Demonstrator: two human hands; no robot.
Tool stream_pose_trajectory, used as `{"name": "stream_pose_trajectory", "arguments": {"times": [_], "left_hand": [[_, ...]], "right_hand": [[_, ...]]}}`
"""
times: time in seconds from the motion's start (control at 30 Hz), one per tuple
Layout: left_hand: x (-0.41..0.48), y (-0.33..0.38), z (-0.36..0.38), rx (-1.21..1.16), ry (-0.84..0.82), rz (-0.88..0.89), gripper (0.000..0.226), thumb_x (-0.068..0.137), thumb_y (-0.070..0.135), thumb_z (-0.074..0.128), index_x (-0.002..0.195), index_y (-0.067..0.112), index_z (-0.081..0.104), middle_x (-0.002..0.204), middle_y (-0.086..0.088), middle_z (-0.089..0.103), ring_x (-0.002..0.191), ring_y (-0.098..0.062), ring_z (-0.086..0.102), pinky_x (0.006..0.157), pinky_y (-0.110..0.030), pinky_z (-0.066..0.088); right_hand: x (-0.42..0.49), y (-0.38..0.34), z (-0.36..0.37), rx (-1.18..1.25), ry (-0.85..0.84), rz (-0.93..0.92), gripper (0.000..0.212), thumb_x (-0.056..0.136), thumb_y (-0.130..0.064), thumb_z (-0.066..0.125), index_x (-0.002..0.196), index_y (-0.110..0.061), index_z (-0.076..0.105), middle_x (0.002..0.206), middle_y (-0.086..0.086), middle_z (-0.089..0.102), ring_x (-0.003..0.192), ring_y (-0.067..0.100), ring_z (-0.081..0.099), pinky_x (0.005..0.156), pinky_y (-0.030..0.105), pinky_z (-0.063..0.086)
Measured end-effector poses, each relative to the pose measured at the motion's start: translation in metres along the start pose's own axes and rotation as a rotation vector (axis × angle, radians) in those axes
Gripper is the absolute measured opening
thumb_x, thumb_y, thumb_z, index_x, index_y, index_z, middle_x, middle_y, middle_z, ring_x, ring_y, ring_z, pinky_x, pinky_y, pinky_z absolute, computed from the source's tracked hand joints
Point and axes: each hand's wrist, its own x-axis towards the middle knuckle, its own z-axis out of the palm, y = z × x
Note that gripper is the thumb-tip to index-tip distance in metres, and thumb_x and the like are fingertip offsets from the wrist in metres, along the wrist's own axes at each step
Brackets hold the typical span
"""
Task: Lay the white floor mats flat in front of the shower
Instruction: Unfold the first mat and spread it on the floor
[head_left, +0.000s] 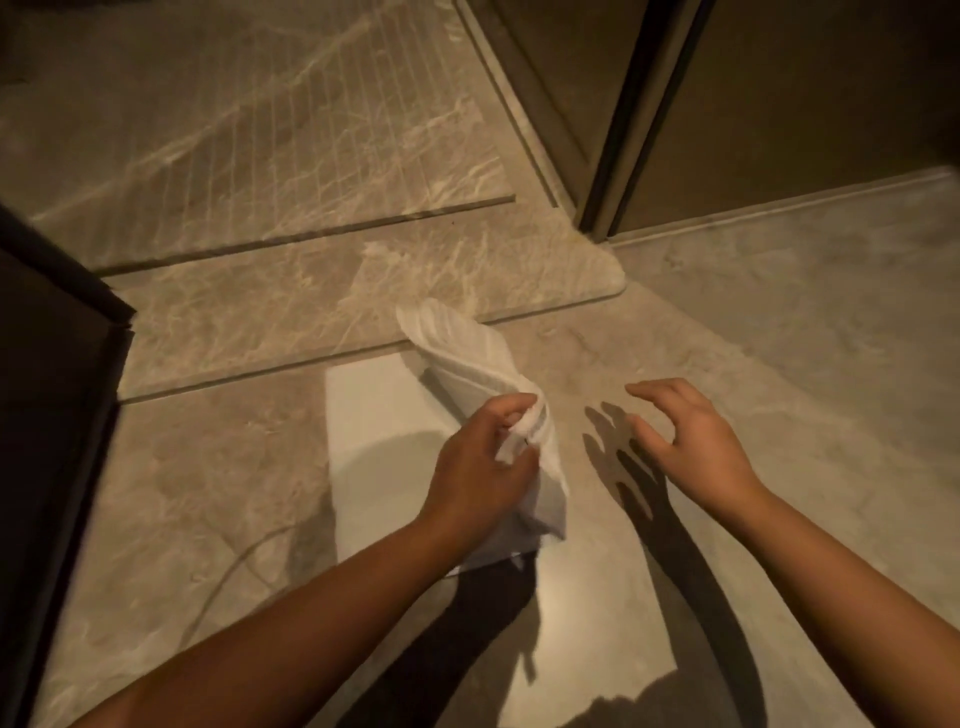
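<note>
Our left hand (485, 457) is clenched on a bunched edge of the folded white ribbed terry floor mat (467, 358), lifted over a second white mat lying flat (374, 415) on the beige marble floor (208, 493) just short of the raised shower threshold (311, 296). Our right hand (685, 436) hovers released, fingers spread. We should catch the free edge with it, shake the folds out, and lower the mat square to the threshold.

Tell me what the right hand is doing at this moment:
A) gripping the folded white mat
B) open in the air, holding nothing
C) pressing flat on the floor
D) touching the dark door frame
B: the right hand hangs open above the floor with curled fingers and nothing in it, while the left hand pinches the folded white mat.
</note>
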Motion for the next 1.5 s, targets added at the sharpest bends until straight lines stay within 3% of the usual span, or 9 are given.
{"name": "stream_pose_trajectory", "arguments": {"times": [0.17,0.27,0.43,0.5,0.6,0.77,1.07,1.23,1.5], "left_hand": [[0.006,-0.003,0.042,0.1,-0.329,0.019,0.054,0.088,0.023,0.058,0.138,0.023,0.036,0.123,0.005,0.052,0.11,-0.004,0.048,0.082,0.001,0.031],[0.004,-0.028,0.036,0.285,-0.327,0.013,0.05,0.09,0.033,0.048,0.136,0.016,0.039,0.133,-0.005,0.05,0.121,-0.017,0.045,0.098,-0.018,0.029],[-0.002,-0.076,0.003,0.672,-0.25,-0.001,0.053,0.083,0.042,0.038,0.116,0.005,0.059,0.116,-0.019,0.062,0.107,-0.038,0.058,0.092,-0.046,0.042],[-0.004,-0.08,-0.011,0.86,-0.187,-0.038,0.047,0.085,0.036,0.049,0.122,0.008,0.055,0.13,-0.021,0.052,0.122,-0.041,0.045,0.096,-0.057,0.036],[-0.01,-0.097,-0.032,0.974,-0.232,-0.166,0.06,0.089,0.043,0.047,0.142,0.02,0.029,0.153,-0.012,0.016,0.14,-0.033,0.006,0.11,-0.052,0.011],[-0.021,-0.113,-0.046,0.994,-0.348,-0.188,0.072,0.077,0.056,0.025,0.144,0.03,0.02,0.156,-0.006,0.005,0.141,-0.028,0.001,0.109,-0.053,0.014],[-0.007,-0.1,-0.016,1.019,-0.422,0.028,0.063,0.072,0.054,0.038,0.121,0.019,0.059,0.13,-0.019,0.053,0.114,-0.043,0.051,0.082,-0.055,0.046],[-0.003,-0.09,0.009,1.047,-0.47,0.069,0.061,0.069,0.054,0.039,0.115,0.021,0.062,0.125,-0.016,0.059,0.108,-0.041,0.056,0.076,-0.052,0.05],[-0.005,-0.09,0.016,1.047,-0.461,0.074,0.059,0.072,0.053,0.04,0.117,0.021,0.06,0.127,-0.017,0.057,0.11,-0.04,0.056,0.079,-0.053,0.049]], "right_hand": [[-0.024,0.025,-0.018,0.014,0.068,0.125,0.031,0.089,-0.022,0.054,0.12,-0.015,0.057,0.123,0.008,0.055,0.111,0.023,0.052,0.086,0.025,0.035],[-0.03,0.03,-0.018,0.002,0.055,0.12,0.031,0.089,-0.017,0.055,0.119,-0.013,0.057,0.122,0.008,0.056,0.111,0.022,0.052,0.084,0.022,0.033],[-0.025,0.028,0.006,-0.071,-0.086,0.073,0.039,0.09,-0.023,0.054,0.128,-0.015,0.05,0.131,0.008,0.052,0.117,0.023,0.049,0.092,0.027,0.038],[-0.02,0.025,0.019,-0.14,-0.175,0.034,0.044,0.09,-0.028,0.051,0.132,-0.018,0.044,0.136,0.004,0.047,0.121,0.022,0.045,0.096,0.031,0.038],[-0.015,0.018,0.04,-0.27,-0.309,-0.08,0.046,0.09,-0.031,0.048,0.135,-0.021,0.039,0.142,0.001,0.04,0.127,0.022,0.037,0.099,0.035,0.039],[-0.016,0.03,0.051,-0.35,-0.332,-0.097,0.049,0.091,-0.036,0.045,0.138,-0.025,0.035,0.148,-0.007,0.031,0.133,0.017,0.026,0.096,0.033,0.042],[-0.035,0.081,0.022,-0.339,-0.335,0.033,0.053,0.09,-0.039,0.048,0.139,-0.03,0.031,0.151,-0.011,0.026,0.135,0.014,0.024,0.102,0.034,0.039],[-0.043,0.103,0.003,-0.136,-0.158,0.289,0.055,0.084,-0.03,0.061,0.134,-0.02,0.04,0.142,0.004,0.038,0.129,0.024,0.033,0.102,0.038,0.036],[-0.048,0.121,-0.003,-0.043,-0.102,0.54,0.061,0.079,-0.026,0.069,0.132,-0.014,0.041,0.125,0.019,0.044,0.117,0.034,0.041,0.097,0.041,0.039]]}}
